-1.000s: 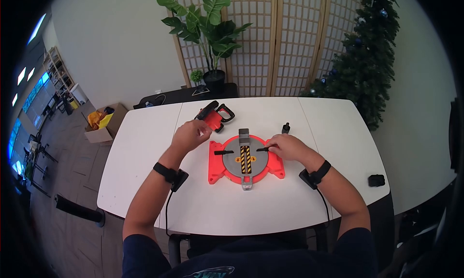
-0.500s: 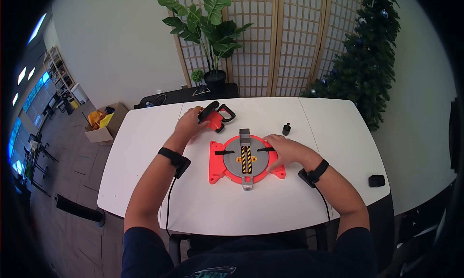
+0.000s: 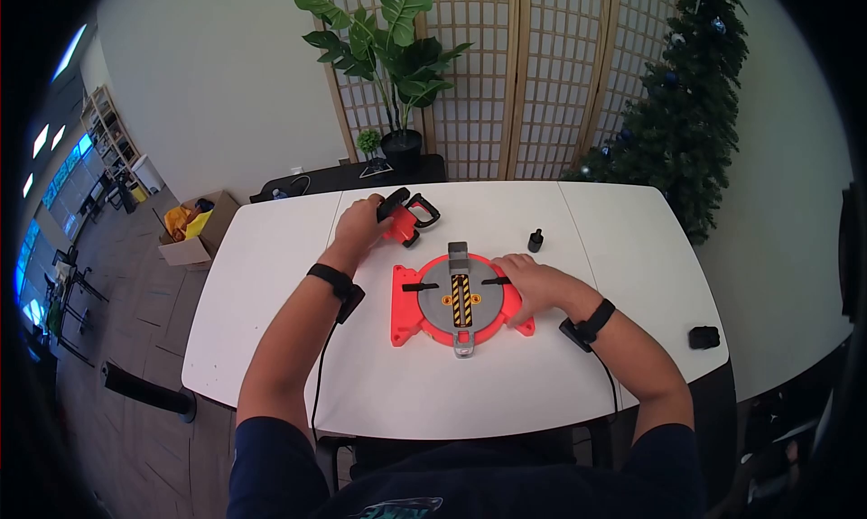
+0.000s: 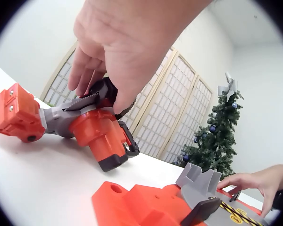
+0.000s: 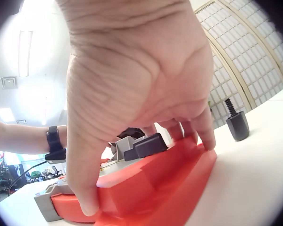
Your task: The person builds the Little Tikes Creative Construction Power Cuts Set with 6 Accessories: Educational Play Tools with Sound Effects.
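Toy saw [image 3: 400, 227], red and grey, near far edge of worktop [image 3: 230, 311], left of middle; left hand [image 3: 358, 228] clamped round its black handle [image 4: 103, 88]. Round base [image 3: 436, 316], mid-worktop; right hand [image 3: 542, 285] grips its right side, thumb and fingers apart. We also list black screw knob [image 3: 536, 242], upright, towards far edge; black object [image 3: 703, 338], near right edge.
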Demonstrator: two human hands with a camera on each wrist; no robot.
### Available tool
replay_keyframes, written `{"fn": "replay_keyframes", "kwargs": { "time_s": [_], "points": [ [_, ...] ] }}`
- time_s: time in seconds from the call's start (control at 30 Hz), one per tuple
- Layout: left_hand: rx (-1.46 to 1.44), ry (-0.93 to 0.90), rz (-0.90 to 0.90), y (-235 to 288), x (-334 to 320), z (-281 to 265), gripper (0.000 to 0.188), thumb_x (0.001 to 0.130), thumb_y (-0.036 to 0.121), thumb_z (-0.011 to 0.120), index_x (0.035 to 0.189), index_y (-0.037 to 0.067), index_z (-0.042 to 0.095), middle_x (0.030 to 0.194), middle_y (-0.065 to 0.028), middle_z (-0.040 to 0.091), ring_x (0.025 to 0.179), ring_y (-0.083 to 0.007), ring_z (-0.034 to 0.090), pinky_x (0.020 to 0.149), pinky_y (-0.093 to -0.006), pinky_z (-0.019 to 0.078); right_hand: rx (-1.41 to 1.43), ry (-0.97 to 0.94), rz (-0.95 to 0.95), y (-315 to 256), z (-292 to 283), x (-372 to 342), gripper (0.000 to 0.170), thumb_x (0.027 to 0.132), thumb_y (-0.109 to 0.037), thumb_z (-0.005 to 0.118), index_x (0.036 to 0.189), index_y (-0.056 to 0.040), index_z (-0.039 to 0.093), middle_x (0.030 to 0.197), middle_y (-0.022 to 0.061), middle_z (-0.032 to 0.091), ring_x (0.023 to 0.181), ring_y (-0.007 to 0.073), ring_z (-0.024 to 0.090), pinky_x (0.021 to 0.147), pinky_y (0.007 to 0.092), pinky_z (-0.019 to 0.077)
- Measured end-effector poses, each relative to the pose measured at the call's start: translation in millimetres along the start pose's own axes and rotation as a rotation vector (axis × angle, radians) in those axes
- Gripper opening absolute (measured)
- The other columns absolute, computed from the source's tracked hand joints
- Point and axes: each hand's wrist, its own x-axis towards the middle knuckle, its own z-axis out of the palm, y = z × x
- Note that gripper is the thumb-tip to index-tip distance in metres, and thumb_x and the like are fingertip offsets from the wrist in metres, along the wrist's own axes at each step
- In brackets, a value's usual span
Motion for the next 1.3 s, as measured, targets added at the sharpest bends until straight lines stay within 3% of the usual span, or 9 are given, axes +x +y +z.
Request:
{"fn": "replay_keyframes", "kwargs": {
  "time_s": [0.33, 0.7, 0.87, 0.9, 1.0, 1.07, 1.1, 1.2, 1.3],
  "points": [
    [0.132, 0.064, -0.011, 1.5, 1.7, 6.8, 0.036, 0.080, 0.029, 0.078, 0.109, 0.009, 0.071, 0.094, -0.0163, 0.073, 0.089, -0.0348, 0.070, 0.081, -0.0450, 0.0558, 0.054, 0.009, -0.050, 2.8, 6.0, -9.2, 0.119, 0.052, -0.038, 0.095, 0.147, -0.0002, 0.033, 0.143, 0.0199, 0.043, 0.135, 0.0371, 0.039, 0.109, 0.0410, 0.0430],
    [0.006, 0.206, 0.071, 6.5, -13.5, -12.0, 0.038, 0.081, 0.025, 0.076, 0.115, 0.009, 0.068, 0.098, -0.0166, 0.073, 0.091, -0.0350, 0.070, 0.081, -0.0442, 0.0558, 0.193, -0.047, -0.008, -7.2, -13.0, -16.8, 0.112, 0.061, -0.043, 0.092, 0.148, -0.0019, 0.034, 0.150, 0.0191, 0.040, 0.139, 0.0347, 0.039, 0.111, 0.0406, 0.0417],
    [-0.142, 0.304, 0.195, 23.6, -35.7, -37.1, 0.039, 0.082, 0.021, 0.076, 0.119, 0.011, 0.067, 0.102, -0.0131, 0.073, 0.093, -0.0328, 0.070, 0.081, -0.0415, 0.0560, 0.301, 0.184, 0.075, -26.7, -41.5, -21.0, 0.078, 0.086, -0.043, 0.076, 0.144, -0.0031, 0.043, 0.143, 0.0181, 0.049, 0.127, 0.0293, 0.054, 0.107, 0.0386, 0.0460],
    [-0.181, 0.317, 0.234, 30.9, -43.3, -43.7, 0.040, 0.082, 0.019, 0.077, 0.120, 0.010, 0.068, 0.101, -0.0136, 0.073, 0.090, -0.0312, 0.071, 0.078, -0.0383, 0.0559, 0.301, 0.184, 0.075, -25.1, -41.5, -18.3, 0.078, 0.086, -0.043, 0.076, 0.144, -0.0031, 0.043, 0.143, 0.0181, 0.049, 0.127, 0.0293, 0.054, 0.107, 0.0386, 0.0460],
    [-0.258, 0.362, 0.345, 42.6, -58.6, -47.2, 0.043, 0.081, 0.015, 0.079, 0.122, 0.011, 0.067, 0.103, -0.0127, 0.073, 0.090, -0.0296, 0.071, 0.076, -0.0355, 0.0570, 0.519, 0.316, -0.013, -23.8, -38.0, -11.2, 0.062, 0.095, -0.039, 0.068, 0.140, -0.0017, 0.047, 0.139, 0.0156, 0.054, 0.124, 0.0255, 0.057, 0.105, 0.0376, 0.0467],
    [-0.335, 0.402, 0.448, 51.6, -68.9, -46.9, 0.047, 0.079, 0.008, 0.080, 0.124, 0.013, 0.067, 0.106, -0.0099, 0.073, 0.091, -0.0270, 0.071, 0.075, -0.0341, 0.0592, 0.799, 0.328, -0.016, -31.8, -36.0, -7.4, 0.045, 0.104, -0.033, 0.054, 0.136, -0.0012, 0.050, 0.133, 0.0130, 0.059, 0.122, 0.0217, 0.058, 0.104, 0.0375, 0.0473],
    [-0.334, 0.402, 0.448, 55.3, -73.3, -46.5, 0.047, 0.079, 0.008, 0.080, 0.124, 0.013, 0.067, 0.106, -0.0099, 0.073, 0.091, -0.0270, 0.071, 0.075, -0.0341, 0.0592, 0.799, 0.329, -0.017, -34.7, -35.8, -5.6, 0.045, 0.104, -0.033, 0.054, 0.136, -0.0012, 0.050, 0.133, 0.0130, 0.059, 0.122, 0.0217, 0.058, 0.104, 0.0375, 0.0473],
    [-0.318, 0.457, 0.623, 64.7, -84.4, -46.2, 0.047, 0.076, 0.004, 0.080, 0.120, 0.010, 0.067, 0.110, -0.0076, 0.073, 0.097, -0.0248, 0.072, 0.081, -0.0330, 0.0601, 1.136, 0.259, 0.121, -54.8, -43.3, -6.0, 0.053, 0.110, -0.046, 0.031, 0.130, -0.0041, 0.056, 0.118, 0.0075, 0.066, 0.114, 0.0161, 0.061, 0.102, 0.0335, 0.0461],
    [-0.246, 0.544, 0.784, 75.6, -91.2, -48.5, 0.044, 0.075, 0.002, 0.079, 0.117, 0.008, 0.067, 0.114, -0.0076, 0.073, 0.103, -0.0246, 0.071, 0.085, -0.0328, 0.0596, 1.300, 0.196, 0.161, -61.2, -43.2, -5.4, 0.061, 0.108, -0.054, 0.027, 0.123, -0.0048, 0.061, 0.106, 0.0038, 0.068, 0.104, 0.0121, 0.062, 0.098, 0.0309, 0.0460]
  ]
}}
